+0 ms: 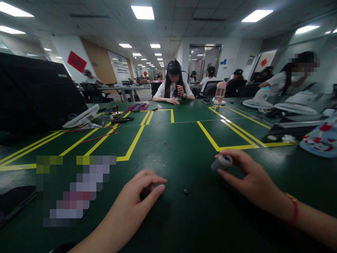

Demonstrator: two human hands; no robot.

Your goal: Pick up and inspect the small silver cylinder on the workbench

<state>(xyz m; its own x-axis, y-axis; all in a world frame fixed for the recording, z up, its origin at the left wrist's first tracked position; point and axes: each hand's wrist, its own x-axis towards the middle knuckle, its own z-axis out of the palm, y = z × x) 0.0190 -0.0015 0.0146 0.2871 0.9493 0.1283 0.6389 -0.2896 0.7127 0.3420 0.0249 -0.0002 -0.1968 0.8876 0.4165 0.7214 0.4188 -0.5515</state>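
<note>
My right hand [249, 177] pinches a small grey cylinder [223, 162] between thumb and fingers. The cylinder is tilted above the green table [168, 218], and its pale ringed end with a dark centre faces up. Over the table to the left is my left hand [143, 193], its fingers curled and the thumb close to the index fingertip. Whatever it may hold is hidden by the fingers. Between the two hands, nearer the left, lies a tiny dark ring-shaped piece [185, 192].
Yellow tape lines [135, 142] mark the table. At left are a white fan [81, 116], red wires [101, 136] and small electronic parts [116, 115]. A bottle [219, 94] stands at the far side, near a seated person [172, 84]. A patterned bag [321, 138] sits at right.
</note>
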